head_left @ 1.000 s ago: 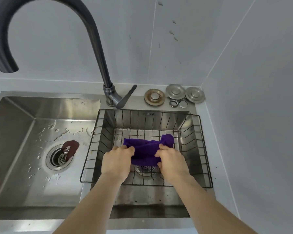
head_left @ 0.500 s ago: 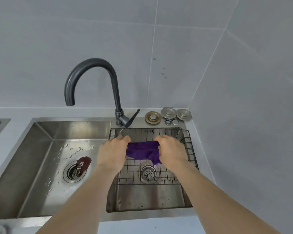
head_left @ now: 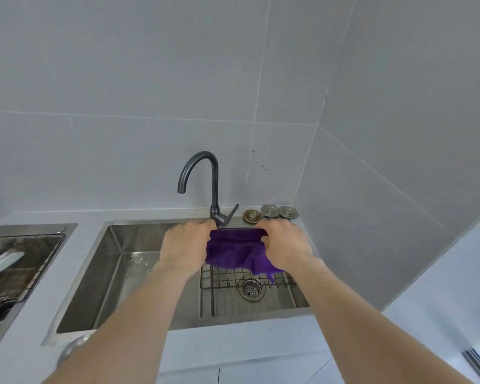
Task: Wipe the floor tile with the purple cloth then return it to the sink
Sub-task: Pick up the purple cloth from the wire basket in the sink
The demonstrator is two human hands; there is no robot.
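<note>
The purple cloth [head_left: 234,252] hangs stretched between both my hands above the right side of the steel sink [head_left: 114,261]. My left hand [head_left: 185,246] grips its left top edge and my right hand [head_left: 284,245] grips its right top edge. The cloth's lower part droops over the black wire basket [head_left: 227,278] that sits in the sink's right half, above the drain strainer [head_left: 251,289]. No floor tile is in view.
A dark curved faucet [head_left: 212,187] stands behind the sink, with round metal drain plugs [head_left: 270,212] to its right in the corner. A second basin with a rack and dishes [head_left: 14,264] lies at the left. Grey tiled walls enclose the back and right.
Both hands have lifted the cloth up out of the wire basket, and my head has pulled back and up, so the sink looks smaller and a left basin appears.
</note>
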